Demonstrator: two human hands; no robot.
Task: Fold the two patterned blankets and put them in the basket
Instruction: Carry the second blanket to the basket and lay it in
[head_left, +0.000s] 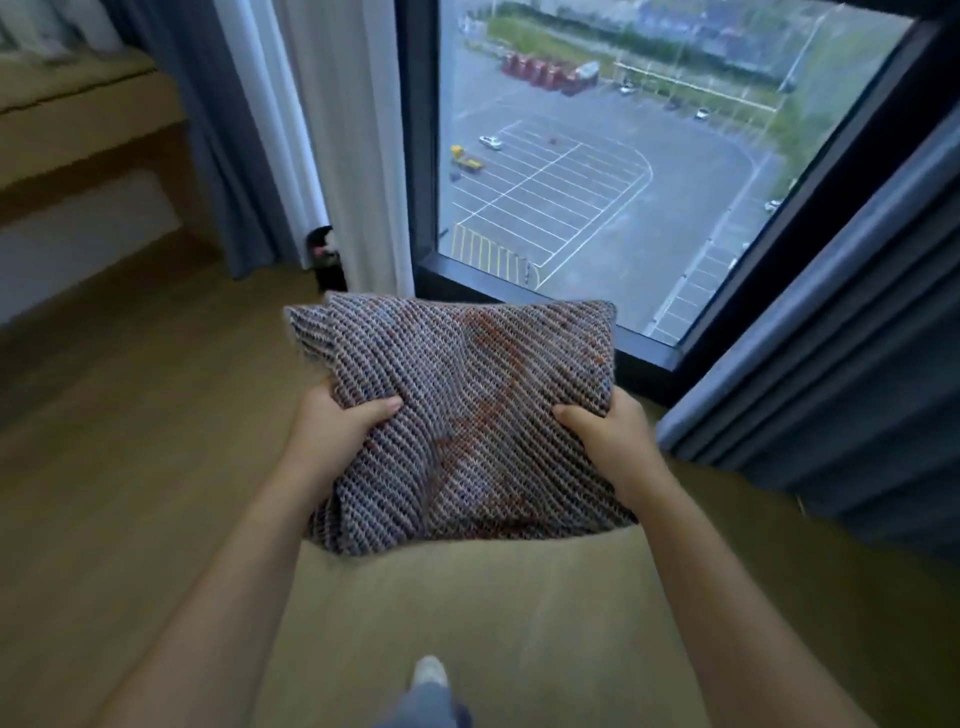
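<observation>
A folded patterned blanket (462, 415), woven in grey-blue with rust-orange patches, is held up in front of me above the floor. My left hand (343, 421) grips its left edge, thumb on top and fingers underneath. On the right edge my right hand (602, 431) holds it the same way. No basket and no second blanket are in view.
Wooden floor (156, 467) stretches left and below. A tall window (597, 166) with a dark frame is straight ahead. Grey and white curtains (270, 130) hang at its left, grey curtains (857, 389) at the right. A bed edge (78, 140) sits far left. My foot (428, 670) shows at the bottom.
</observation>
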